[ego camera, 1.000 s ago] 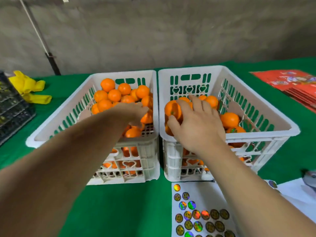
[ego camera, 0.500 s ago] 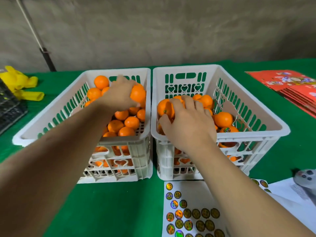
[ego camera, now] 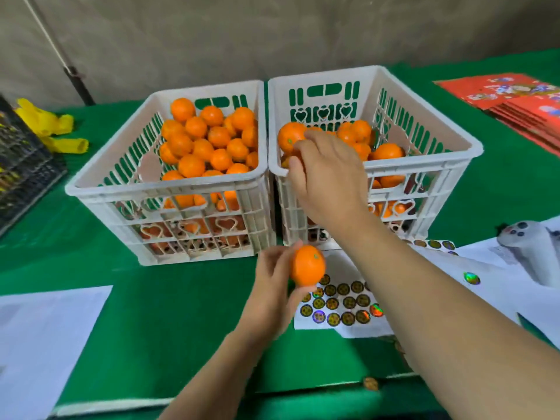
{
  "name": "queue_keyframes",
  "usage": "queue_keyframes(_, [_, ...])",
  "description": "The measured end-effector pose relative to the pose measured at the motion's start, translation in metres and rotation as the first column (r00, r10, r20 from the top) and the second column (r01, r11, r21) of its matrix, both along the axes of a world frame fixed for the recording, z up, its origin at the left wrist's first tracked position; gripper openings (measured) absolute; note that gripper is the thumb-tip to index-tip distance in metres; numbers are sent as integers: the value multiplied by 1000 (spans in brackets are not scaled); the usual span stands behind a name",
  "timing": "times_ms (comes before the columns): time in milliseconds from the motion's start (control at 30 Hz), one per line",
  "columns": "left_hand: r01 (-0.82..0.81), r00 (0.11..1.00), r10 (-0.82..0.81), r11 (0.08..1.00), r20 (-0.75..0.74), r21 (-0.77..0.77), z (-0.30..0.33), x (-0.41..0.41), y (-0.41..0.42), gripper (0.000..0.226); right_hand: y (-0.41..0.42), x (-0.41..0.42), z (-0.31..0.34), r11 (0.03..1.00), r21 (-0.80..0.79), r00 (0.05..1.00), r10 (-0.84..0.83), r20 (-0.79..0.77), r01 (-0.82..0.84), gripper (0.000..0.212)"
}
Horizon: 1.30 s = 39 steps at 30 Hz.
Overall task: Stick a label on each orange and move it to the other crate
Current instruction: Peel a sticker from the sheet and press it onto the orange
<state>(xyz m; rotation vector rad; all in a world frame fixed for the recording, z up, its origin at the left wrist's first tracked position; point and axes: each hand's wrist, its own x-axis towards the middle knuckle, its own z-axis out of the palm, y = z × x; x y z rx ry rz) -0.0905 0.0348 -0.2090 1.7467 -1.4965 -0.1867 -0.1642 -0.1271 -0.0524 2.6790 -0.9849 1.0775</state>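
Oranges fill two white slotted crates side by side on the green cloth (ego camera: 188, 316). At 11 o'clock, the left crate (ego camera: 169, 189) is heaped with them almost to its rim. At 1 o'clock, the right crate (ego camera: 424, 174) holds a lower pile. Over that crate's near left corner, the right hand (ego camera: 330, 177) curls its fingers against an orange (ego camera: 290, 137) at the top of the pile; whether it truly grips the fruit cannot be told. Near 6 o'clock, the left hand (ego camera: 274, 294) holds a single orange (ego camera: 307, 265) between thumb and fingers, just above the sheet of round holographic stickers (ego camera: 342, 307) lying before the right crate.
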Motion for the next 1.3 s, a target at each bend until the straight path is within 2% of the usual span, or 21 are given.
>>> queue_keyframes(100, [5,999,2,986,-44,167,-23,-3,-5,86,18,-21,-23,993,60,983,94,158,-105,49])
queue_keyframes(200, [8,998,7,973,-62,230,-28,1,-10,85,33,-61,-61,981,143,984,112,136,-132,50])
queue_keyframes(267, [0,998,14,974,-58,229,-28,2,-11,86,35,-88,-86,974,191,992,119,36,-124,39])
queue_keyframes(333, [-20,999,28,975,-33,220,-29,1,-12,86,34,-108,-103,945,318,973,140,-181,-77,30])
queue_keyframes(400, [-31,999,38,977,-31,213,-30,2,-12,85,34,-117,-114,918,397,875,175,-451,21,29])
queue_keyframes(467, [-38,998,47,974,-36,221,-30,2,-12,85,33,-121,-119,907,414,800,190,-569,79,33])
queue_keyframes(700, [-78,996,85,970,-23,232,-32,2,-12,87,37,-118,-115,905,412,777,183,-602,106,36])
queue_keyframes(833, [-80,997,83,969,-5,234,-34,2,-13,88,33,-116,-113,879,466,789,212,-576,104,32])
queue_keyframes(1000, [-87,996,87,968,9,235,-36,2,-14,89,21,-123,-114,853,507,815,202,-543,126,43])
queue_keyframes(1100, [-97,995,97,966,14,241,-37,3,-15,90,17,-128,-112,880,455,794,181,-581,133,43])
queue_keyframes(1200, [-100,995,99,965,18,243,-38,3,-16,91,23,-129,-109,933,353,763,183,-619,63,35])
queue_keyframes(1300, [-106,994,106,964,13,244,-37,2,-16,91,24,-136,-110,957,285,859,194,-475,-58,26])
